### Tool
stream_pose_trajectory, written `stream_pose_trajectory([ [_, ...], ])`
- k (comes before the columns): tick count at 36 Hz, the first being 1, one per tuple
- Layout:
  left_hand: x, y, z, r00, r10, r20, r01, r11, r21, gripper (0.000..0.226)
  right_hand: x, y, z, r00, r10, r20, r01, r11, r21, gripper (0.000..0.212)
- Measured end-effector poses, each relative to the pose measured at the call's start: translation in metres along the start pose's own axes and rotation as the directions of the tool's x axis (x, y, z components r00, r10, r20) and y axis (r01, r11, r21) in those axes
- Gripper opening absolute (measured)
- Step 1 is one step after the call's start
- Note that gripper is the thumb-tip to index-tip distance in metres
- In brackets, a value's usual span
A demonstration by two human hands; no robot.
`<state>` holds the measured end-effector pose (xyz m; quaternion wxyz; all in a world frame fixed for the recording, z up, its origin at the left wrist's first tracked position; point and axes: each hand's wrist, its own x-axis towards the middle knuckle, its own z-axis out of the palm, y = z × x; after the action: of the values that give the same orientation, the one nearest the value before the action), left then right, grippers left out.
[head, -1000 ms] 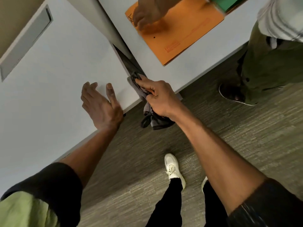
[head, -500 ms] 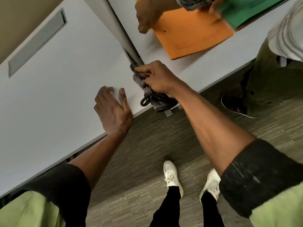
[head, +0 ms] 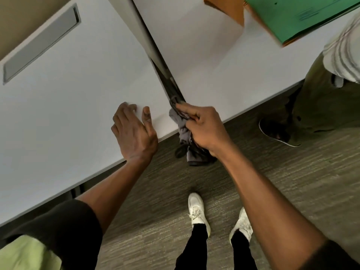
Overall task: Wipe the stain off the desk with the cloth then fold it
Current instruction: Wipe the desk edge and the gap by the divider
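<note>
A person's right hand (head: pixel 204 131) keeps a closed grip on a crumpled grey fabric cloth (head: pixel 184 133) at the front edge of the white laminate tabletop (head: pixel 68 106), beside the dark gap between two desks. The left hand (head: pixel 134 133) rests open, fingers spread, flat on the tabletop just left of the cloth.

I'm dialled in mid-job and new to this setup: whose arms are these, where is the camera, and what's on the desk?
There is no machine here. One camera, worn on a person's head, looks down at their own bare hands. The left hand rests flat on the white desk near its front edge. The right hand grips a bunched grey cloth at the gap between two desks, part of it hanging over the edge. On the neighbouring desk lie a green folder and an orange one. A second person stands at right.
</note>
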<state>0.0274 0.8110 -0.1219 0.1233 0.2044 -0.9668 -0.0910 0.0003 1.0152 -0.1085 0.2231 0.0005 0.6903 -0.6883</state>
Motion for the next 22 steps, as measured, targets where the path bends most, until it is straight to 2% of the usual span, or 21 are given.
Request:
stream_pose_trajectory([
  [5, 0.001, -0.004, 0.005, 1.0, 0.005, -0.007, -0.005, 1.0, -0.003, 0.079, 0.051, -0.031, 0.003, 0.997, -0.072, -0.006, 0.071, 0.994, -0.078, 0.052],
  [9, 0.001, -0.004, 0.003, 1.0, 0.01, -0.002, -0.01, 1.0, -0.005, 0.079, 0.093, -0.049, 0.013, 0.998, -0.054, -0.021, 0.053, 0.997, -0.054, 0.053],
  [13, 0.0, -0.003, 0.002, 1.0, 0.011, 0.003, -0.011, 1.0, -0.005, 0.077, 0.118, -0.058, 0.021, 0.996, -0.059, -0.067, 0.051, 0.992, -0.112, 0.054],
  [18, 0.0, -0.003, 0.001, 1.0, 0.015, 0.018, -0.015, 1.0, 0.002, 0.071, 0.095, -0.045, 0.016, 0.999, -0.052, -0.014, 0.052, 0.998, -0.047, 0.046],
  [22, 0.001, -0.003, 0.001, 1.0, 0.015, 0.017, -0.015, 1.0, 0.004, 0.072, 0.056, -0.02, 0.003, 0.999, -0.02, 0.033, 0.022, 0.998, -0.066, 0.05],
])
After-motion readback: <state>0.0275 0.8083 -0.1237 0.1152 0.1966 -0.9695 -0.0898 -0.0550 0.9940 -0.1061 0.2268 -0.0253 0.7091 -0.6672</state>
